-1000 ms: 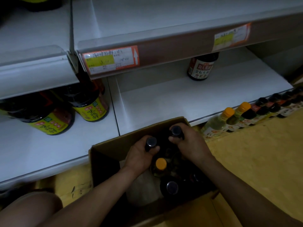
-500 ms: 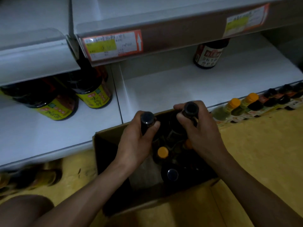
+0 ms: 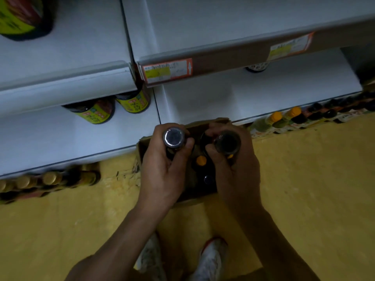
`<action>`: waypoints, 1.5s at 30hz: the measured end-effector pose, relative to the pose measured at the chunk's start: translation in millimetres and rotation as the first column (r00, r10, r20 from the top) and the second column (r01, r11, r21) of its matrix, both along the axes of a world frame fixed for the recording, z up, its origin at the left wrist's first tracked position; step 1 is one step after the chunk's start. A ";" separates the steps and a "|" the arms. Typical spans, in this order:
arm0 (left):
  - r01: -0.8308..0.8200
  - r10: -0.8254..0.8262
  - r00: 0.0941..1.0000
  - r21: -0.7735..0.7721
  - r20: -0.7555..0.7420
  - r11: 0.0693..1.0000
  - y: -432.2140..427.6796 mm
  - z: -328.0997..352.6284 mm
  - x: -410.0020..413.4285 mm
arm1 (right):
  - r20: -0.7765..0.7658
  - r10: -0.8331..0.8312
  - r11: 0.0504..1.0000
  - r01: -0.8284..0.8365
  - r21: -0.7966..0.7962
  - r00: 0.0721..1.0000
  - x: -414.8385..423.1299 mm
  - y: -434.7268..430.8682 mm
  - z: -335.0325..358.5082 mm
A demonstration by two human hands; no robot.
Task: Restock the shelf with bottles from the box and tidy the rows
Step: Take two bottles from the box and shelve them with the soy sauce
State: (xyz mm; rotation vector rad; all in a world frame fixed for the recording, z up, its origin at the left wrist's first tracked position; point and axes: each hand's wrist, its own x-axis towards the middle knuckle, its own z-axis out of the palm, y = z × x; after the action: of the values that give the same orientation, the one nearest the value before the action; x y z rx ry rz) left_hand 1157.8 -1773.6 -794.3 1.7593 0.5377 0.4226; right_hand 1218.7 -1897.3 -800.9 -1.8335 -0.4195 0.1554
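Holding two dark bottles over the box (image 3: 211,123), I have one in each hand. The fingers of my left hand (image 3: 164,175) are curled around the left bottle (image 3: 174,137), those of my right hand (image 3: 239,175) around the right bottle (image 3: 227,142). Both are upright, caps toward me. The box stands on the yellow floor (image 3: 304,179), just before the lower shelf (image 3: 243,98), with more bottles inside.

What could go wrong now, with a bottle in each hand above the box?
The left hand grips the left bottle and the right hand the right bottle near their tops; either could slip onto the orange-capped bottle in the box. The floor bottles by the shelf could get kicked.
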 end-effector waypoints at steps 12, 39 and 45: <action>0.072 -0.072 0.995 -0.010 -0.075 0.997 2.3 228.9 -28.6 | -0.184 0.149 0.989 -0.148 0.021 0.972 -31.5 -14.0 230.9; 0.068 -0.127 0.949 0.207 0.288 0.976 74.5 654.3 -103.9 | 0.211 0.222 0.974 -0.224 -0.012 0.952 -90.6 55.8 665.1; 0.054 -0.149 0.932 0.279 0.331 0.959 88.8 691.7 -118.6 | 0.285 0.305 0.946 -0.324 0.022 0.909 -102.0 74.0 705.1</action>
State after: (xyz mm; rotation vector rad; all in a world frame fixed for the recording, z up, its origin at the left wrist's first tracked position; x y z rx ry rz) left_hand 1039.3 -1684.8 -102.6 1.9017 0.1369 0.7440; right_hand 1116.7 -1823.3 -95.8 -1.7133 -0.9102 0.1016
